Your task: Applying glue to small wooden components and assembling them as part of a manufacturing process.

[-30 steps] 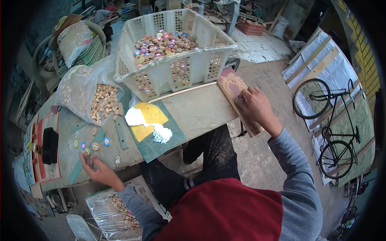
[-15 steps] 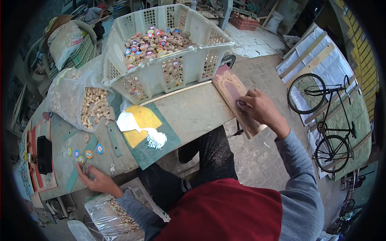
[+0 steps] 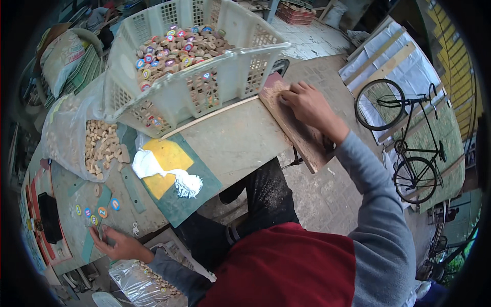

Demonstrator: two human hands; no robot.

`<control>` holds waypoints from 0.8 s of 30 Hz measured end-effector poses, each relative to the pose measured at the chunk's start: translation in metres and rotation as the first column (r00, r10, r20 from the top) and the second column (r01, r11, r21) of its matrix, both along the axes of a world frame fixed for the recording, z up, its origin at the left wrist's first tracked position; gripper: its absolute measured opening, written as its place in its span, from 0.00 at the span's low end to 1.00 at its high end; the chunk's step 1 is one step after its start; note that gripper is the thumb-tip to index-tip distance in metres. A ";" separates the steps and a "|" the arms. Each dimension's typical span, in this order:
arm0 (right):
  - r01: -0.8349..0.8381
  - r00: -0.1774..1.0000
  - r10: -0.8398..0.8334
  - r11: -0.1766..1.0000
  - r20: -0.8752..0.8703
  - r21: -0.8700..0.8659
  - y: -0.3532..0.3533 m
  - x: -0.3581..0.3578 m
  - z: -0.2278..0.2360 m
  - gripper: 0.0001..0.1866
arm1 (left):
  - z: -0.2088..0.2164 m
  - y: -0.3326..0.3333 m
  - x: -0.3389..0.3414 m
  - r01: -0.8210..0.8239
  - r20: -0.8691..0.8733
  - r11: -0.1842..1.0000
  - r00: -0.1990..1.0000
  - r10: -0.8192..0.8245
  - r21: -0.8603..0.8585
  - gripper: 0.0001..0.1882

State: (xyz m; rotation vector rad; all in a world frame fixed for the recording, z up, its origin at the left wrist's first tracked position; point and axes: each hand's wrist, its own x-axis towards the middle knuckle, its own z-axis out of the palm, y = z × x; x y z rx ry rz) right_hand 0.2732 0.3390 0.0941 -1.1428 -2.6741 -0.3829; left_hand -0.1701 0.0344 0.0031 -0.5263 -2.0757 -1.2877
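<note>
Head view: pinching a small piece (image 3: 282,96) between right fingers (image 3: 293,97), at the dusty board (image 3: 311,157) beneath them, possibly risking scraped fingertips or skidding from so low a grip, left fingers (image 3: 98,242) parted beside printed discs (image 3: 103,212).

the hands (image 3: 120,245) are apart, left beside coloured discs (image 3: 102,212), right (image 3: 312,107) over a sawdusty board (image 3: 303,142).

A worn desk (image 3: 230,128) stands on a grey paved floor (image 3: 330,197) in pale light. To the right, a bicycle (image 3: 401,147) stands beside a board (image 3: 446,138) partly covered in white sheeting (image 3: 364,66), near a yellow wall (image 3: 452,71). A red crate (image 3: 294,15) sits at the back; a bulging sack (image 3: 62,60) rests at left.
</note>
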 end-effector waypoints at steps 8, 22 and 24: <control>-0.012 1.000 0.013 0.984 0.006 -0.175 -0.083 0.041 0.010 0.13 | 0.005 0.002 0.001 0.011 -0.064 0.999 0.998 -0.008 0.045 0.19; -0.018 0.995 0.028 0.995 0.096 -0.102 -0.052 0.017 0.006 0.12 | 0.002 -0.003 -0.003 -0.012 -0.091 0.998 0.996 0.007 -0.055 0.19; 0.018 0.996 -0.007 0.992 0.089 -0.124 -0.084 0.035 0.012 0.13 | 0.006 0.002 -0.001 -0.002 -0.095 1.000 0.996 0.001 -0.010 0.19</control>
